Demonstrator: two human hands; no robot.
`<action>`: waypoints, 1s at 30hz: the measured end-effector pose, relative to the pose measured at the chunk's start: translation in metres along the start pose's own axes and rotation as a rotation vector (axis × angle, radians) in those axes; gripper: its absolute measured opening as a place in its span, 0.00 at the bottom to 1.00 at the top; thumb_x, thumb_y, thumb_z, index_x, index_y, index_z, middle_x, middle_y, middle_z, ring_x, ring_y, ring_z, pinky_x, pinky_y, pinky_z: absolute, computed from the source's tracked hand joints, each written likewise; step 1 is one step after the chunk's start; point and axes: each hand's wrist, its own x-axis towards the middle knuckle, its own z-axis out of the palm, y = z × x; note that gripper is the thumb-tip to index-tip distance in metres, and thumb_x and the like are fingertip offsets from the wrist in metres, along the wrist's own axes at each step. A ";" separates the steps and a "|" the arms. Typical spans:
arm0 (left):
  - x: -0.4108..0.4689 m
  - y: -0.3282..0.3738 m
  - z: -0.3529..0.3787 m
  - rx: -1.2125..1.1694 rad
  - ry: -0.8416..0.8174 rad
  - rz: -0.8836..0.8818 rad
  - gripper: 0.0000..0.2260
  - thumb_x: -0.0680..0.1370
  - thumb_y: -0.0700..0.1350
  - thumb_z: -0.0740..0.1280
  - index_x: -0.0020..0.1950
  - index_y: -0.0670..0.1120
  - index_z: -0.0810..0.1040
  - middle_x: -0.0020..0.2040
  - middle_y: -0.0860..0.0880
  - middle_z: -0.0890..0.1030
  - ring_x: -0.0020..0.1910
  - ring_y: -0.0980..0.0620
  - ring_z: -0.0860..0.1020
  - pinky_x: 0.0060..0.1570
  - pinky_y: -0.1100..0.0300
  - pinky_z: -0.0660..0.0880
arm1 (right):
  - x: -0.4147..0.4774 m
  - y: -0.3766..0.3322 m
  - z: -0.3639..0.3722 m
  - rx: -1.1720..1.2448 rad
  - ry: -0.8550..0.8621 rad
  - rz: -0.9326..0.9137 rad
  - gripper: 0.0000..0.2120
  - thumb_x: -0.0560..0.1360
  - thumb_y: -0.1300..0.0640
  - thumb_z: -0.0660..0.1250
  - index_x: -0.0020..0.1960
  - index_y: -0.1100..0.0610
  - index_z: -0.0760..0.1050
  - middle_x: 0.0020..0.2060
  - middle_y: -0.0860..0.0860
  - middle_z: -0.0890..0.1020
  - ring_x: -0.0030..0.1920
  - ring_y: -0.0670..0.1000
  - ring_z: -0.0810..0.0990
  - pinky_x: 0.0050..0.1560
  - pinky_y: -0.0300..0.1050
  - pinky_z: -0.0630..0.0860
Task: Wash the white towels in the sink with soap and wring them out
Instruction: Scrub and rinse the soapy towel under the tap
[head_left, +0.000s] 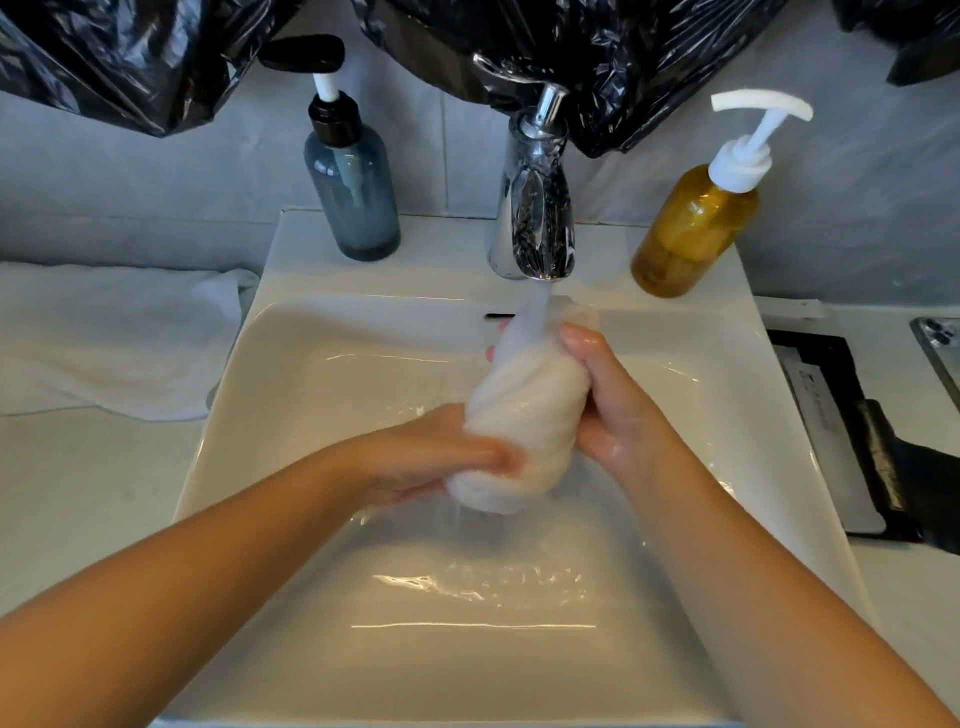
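Note:
A wet white towel (524, 410) is twisted into a thick roll above the white sink (322, 374). My left hand (441, 457) grips its lower end, and my right hand (608, 395) grips its upper part from the right. Water runs from the chrome faucet (535, 208) onto the top of the roll and drips off its bottom into the basin. A blue-grey pump bottle (353, 187) stands on the sink's back left corner. An amber pump bottle (696, 228) stands on the back right corner.
Another white towel (114, 338) lies flat on the counter left of the sink. A black mat (852, 431) and a metal tray edge (940, 348) lie on the counter at right. Black plastic bags (597, 57) hang over the wall behind the faucet.

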 end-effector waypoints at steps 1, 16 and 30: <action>-0.003 0.007 0.002 0.175 0.100 0.027 0.32 0.59 0.54 0.74 0.62 0.49 0.76 0.53 0.46 0.84 0.51 0.48 0.83 0.51 0.53 0.80 | -0.003 0.001 0.000 -0.013 0.089 -0.024 0.25 0.71 0.50 0.74 0.64 0.60 0.76 0.57 0.59 0.83 0.56 0.54 0.83 0.55 0.49 0.81; -0.002 0.006 0.000 0.386 0.250 0.119 0.29 0.59 0.50 0.75 0.60 0.52 0.76 0.51 0.46 0.83 0.50 0.48 0.82 0.49 0.50 0.79 | -0.007 0.014 0.018 -0.113 0.236 -0.237 0.20 0.61 0.53 0.73 0.52 0.57 0.80 0.50 0.64 0.83 0.53 0.63 0.83 0.53 0.59 0.80; 0.011 -0.002 0.002 -0.214 -0.174 0.065 0.35 0.65 0.41 0.73 0.71 0.42 0.69 0.57 0.37 0.79 0.55 0.37 0.80 0.45 0.48 0.81 | 0.016 -0.009 0.019 0.002 -0.114 -0.146 0.36 0.50 0.51 0.81 0.52 0.65 0.71 0.38 0.60 0.80 0.37 0.56 0.82 0.36 0.44 0.79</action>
